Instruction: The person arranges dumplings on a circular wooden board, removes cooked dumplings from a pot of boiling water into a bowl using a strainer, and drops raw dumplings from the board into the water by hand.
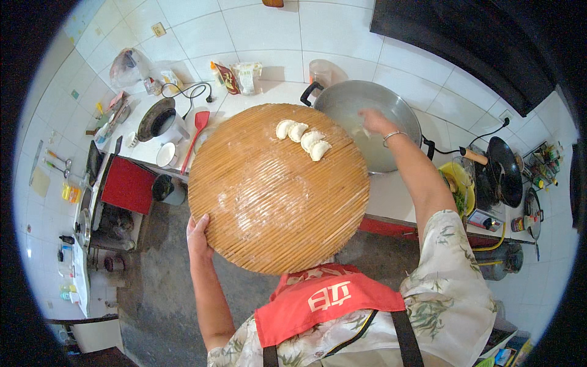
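Observation:
My left hand [198,236] grips the near left rim of a round slatted tray [266,192], likely bamboo, dusted with flour. Several crimped raw dumplings [315,138] lie in a short row near the tray's far right side. To the right of the tray stands a wide metal pot [403,108] with black handles, holding cloudy liquid. My right hand [378,122], a bracelet at its wrist, is over the pot with the fingers pointing left. Something pale shows just under its fingers; whether the hand holds it is unclear.
Left on the white counter are a red spatula [197,133], a white mug [167,155] and a dark-rimmed appliance [160,121] with a black cord. Food packets [245,78] stand by the tiled wall. At right are a black wok [503,172] and a yellow basin [465,183] with greens.

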Motion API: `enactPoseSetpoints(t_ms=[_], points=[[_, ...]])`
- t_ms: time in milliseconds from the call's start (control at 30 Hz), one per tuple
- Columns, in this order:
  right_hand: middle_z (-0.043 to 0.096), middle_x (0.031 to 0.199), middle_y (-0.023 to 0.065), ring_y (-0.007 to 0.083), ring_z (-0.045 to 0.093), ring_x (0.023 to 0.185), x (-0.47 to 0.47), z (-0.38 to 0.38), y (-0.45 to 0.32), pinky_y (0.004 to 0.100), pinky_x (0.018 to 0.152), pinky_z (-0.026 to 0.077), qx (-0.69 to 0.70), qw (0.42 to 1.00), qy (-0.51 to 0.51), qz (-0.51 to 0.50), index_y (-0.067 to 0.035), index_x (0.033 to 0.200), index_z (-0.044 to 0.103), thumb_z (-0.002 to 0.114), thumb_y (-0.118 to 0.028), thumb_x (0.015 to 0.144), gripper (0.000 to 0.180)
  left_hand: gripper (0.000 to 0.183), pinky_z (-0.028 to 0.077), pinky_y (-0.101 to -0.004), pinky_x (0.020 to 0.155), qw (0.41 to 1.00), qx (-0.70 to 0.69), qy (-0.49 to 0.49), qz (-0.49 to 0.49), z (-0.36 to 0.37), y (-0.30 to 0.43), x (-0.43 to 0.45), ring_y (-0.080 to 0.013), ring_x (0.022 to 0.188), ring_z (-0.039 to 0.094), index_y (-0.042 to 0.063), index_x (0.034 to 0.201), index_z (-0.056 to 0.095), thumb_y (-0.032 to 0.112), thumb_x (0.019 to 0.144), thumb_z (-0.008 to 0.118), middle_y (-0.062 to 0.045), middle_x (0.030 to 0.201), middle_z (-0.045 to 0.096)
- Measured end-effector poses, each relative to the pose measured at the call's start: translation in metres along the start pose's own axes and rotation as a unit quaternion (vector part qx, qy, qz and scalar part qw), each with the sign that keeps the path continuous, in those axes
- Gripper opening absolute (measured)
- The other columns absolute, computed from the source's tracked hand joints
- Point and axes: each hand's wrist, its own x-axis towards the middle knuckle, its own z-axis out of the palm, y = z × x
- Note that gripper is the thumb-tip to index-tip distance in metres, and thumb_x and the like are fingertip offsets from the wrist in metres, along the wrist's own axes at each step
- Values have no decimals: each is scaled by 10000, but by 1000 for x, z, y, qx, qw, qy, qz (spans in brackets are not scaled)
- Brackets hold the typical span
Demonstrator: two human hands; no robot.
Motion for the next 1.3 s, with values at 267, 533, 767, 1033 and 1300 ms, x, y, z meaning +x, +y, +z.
enactPoseSetpoints(t_ms=[267, 533, 767, 1033, 1300], points=[[608, 955, 155, 301, 569, 905, -76, -97, -126, 396, 807, 440, 119, 968, 183, -122, -59, 965, 612, 512, -186, 809, 225, 276, 511, -329, 723, 999, -24, -33, 21, -12, -3, 1, -203, 832, 601, -13, 1087, 484, 84, 830, 510, -111, 991, 593], [553, 1010, 146, 309, 521, 978, -114, 1, -170, 395, 836, 427, -50, 965, 88, -244, -45, 1025, 568, 611, -305, 743, 387, 283, 516, -356, 736, 998, -44, -43, 27, -7, -4, 2, -229, 848, 606, -20, 1098, 465, 74, 834, 501, -128, 1006, 588], [606, 891, 206, 324, 594, 803, -98, 13, -152, 387, 729, 482, 53, 991, 48, -112, -7, 909, 598, 588, -247, 742, 293, 294, 515, -353, 740, 999, -31, -31, 16, -3, 3, -4, -228, 852, 606, -18, 1113, 463, 73, 835, 501, -130, 1013, 585], [623, 867, 196, 293, 609, 830, -74, 18, -126, 385, 730, 483, 259, 963, 55, 46, -33, 954, 619, 575, -325, 757, 354, 297, 534, -349, 693, 998, -49, -35, 27, 3, 9, -6, -240, 835, 610, -20, 1112, 446, 25, 823, 499, -144, 1000, 572], [586, 1025, 150, 275, 577, 940, -91, 10, -185, 383, 795, 464, -46, 999, 1, 15, -59, 1017, 580, 613, -401, 737, 443, 307, 526, -346, 708, 998, -35, -29, 34, -3, 6, -4, -235, 846, 606, -19, 1115, 438, 31, 820, 507, -142, 999, 572]])
